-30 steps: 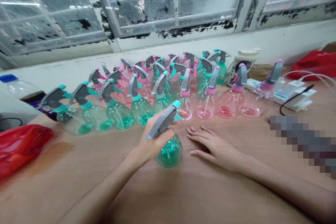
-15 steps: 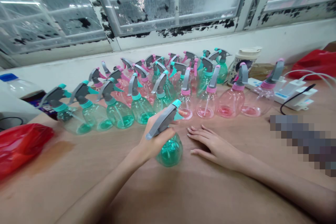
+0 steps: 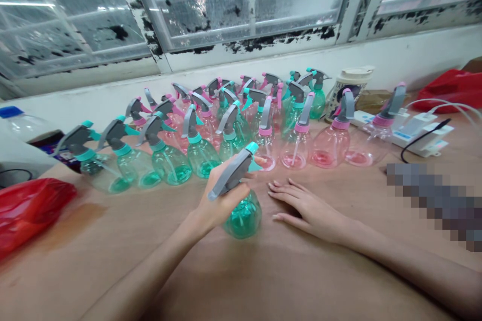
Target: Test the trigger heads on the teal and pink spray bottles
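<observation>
My left hand [image 3: 222, 195] is wrapped round the neck of a green spray bottle [image 3: 244, 218], which has a grey and turquoise trigger head and stands on the wooden table [image 3: 241, 281]. The hand hides its collar. To the right of it, my right hand [image 3: 301, 208] lies on the table with its fingers stretched out, holding nothing. Behind both hands runs a front row of spray bottles, green ones [image 3: 173, 164] on the left and pink ones [image 3: 330, 144] on the right. More green and pink bottles are crowded behind that row.
A red plastic bag [image 3: 33, 210] lies at the left, near a large blue-capped bottle [image 3: 22, 123]. At the right are a white cup [image 3: 348, 90], a white power strip [image 3: 419, 133] with cables and another red bag [image 3: 450, 91]. Windows [image 3: 244, 0] rise behind the table.
</observation>
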